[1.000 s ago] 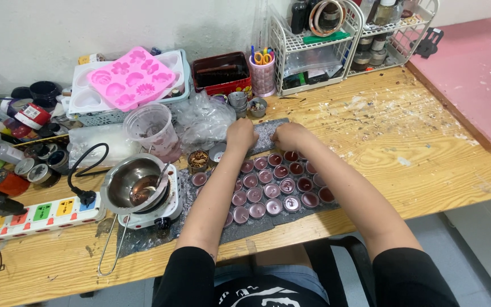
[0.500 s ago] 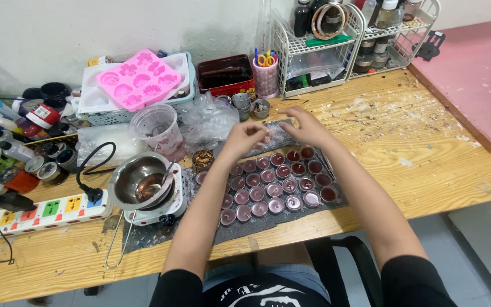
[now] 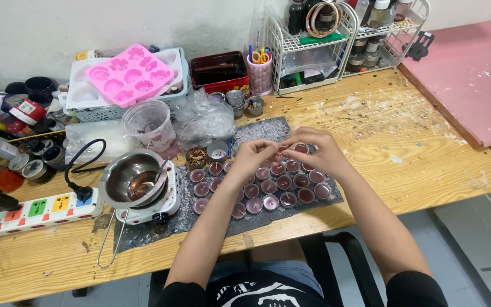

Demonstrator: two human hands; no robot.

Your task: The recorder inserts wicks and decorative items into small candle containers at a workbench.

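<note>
At the far left of our wooden table [image 3: 370, 122] lies a white power strip [image 3: 32, 211] with coloured switches, behind it a huddle of small jars and bottles [image 3: 18, 153]; next comes a metal pouring pot [image 3: 133, 181] sitting on a small white hot plate [image 3: 163, 207], its wire handle reaching toward the table's near edge; behind it stands a clear plastic cup [image 3: 153, 124], and further back a pink silicone mould [image 3: 130, 73] rests on a white tray; a crumpled clear plastic bag [image 3: 203, 116] lies beside the cup. In the middle we have a dark grey mat [image 3: 257, 132], and on it rows of small round tins [image 3: 268, 187] filled with reddish wax, set close together; our left hand [image 3: 251, 159] hovers over the upper rows, fingertips drawn together in a pinch, and our right hand [image 3: 319, 150] meets it just above the tins, thumb and forefinger also pinched; something small sits between the two pinches, too small for us to tell what it is. Behind the mat stand a red box [image 3: 221, 69] and a pink cup of scissors [image 3: 260, 71]; a white wire rack [image 3: 336, 48] with bottles follows; at the far right lies a pink board [image 3: 472, 68].
</note>
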